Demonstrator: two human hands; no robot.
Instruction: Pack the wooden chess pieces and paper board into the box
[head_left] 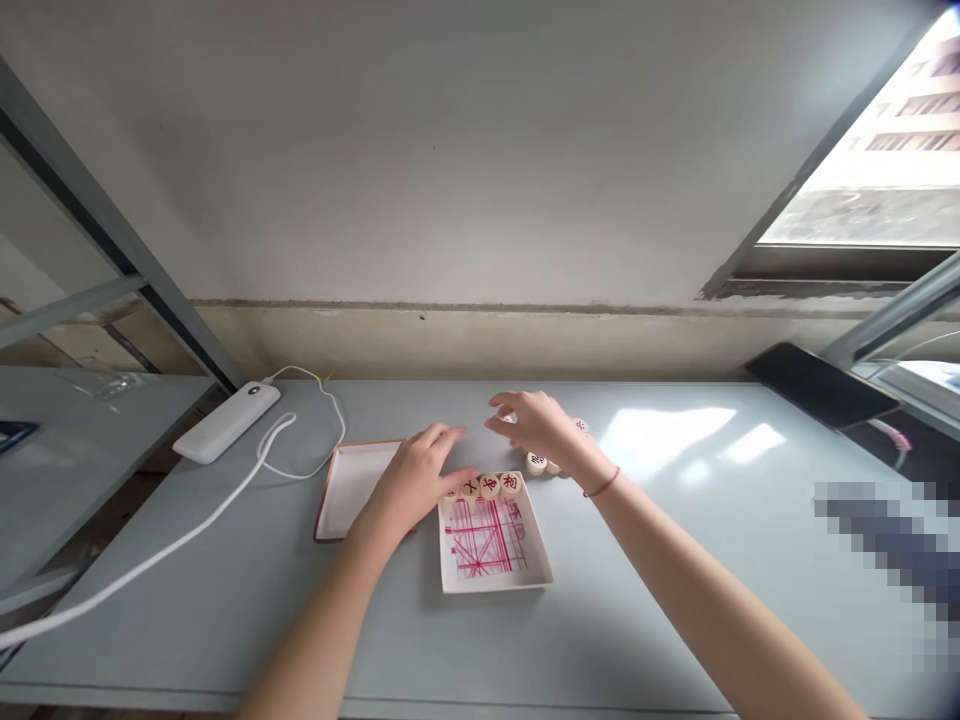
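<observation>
My left hand point(424, 472) is open, its thumb and fingers apart. The thumb reaches over the rear left corner of a shallow white box point(496, 588), near the round xiangqi pieces point(490, 486) lined up along its far side. Pink lines mark the bottom of this box. My right hand point(538, 425) is over a loose group of xiangqi pieces point(535, 463) behind the box, fingers curved and thumb apart. A pale piece shows between the fingers and thumb, and I cannot tell whether they touch it. The hand hides part of the group.
A box lid point(360, 487) with a dark red edge lies under and left of my left forearm. A white power bank point(227, 422) with a white cable point(225, 518) is at the left. A black phone point(825, 385) is at the far right. The wall borders the grey table point(660, 600).
</observation>
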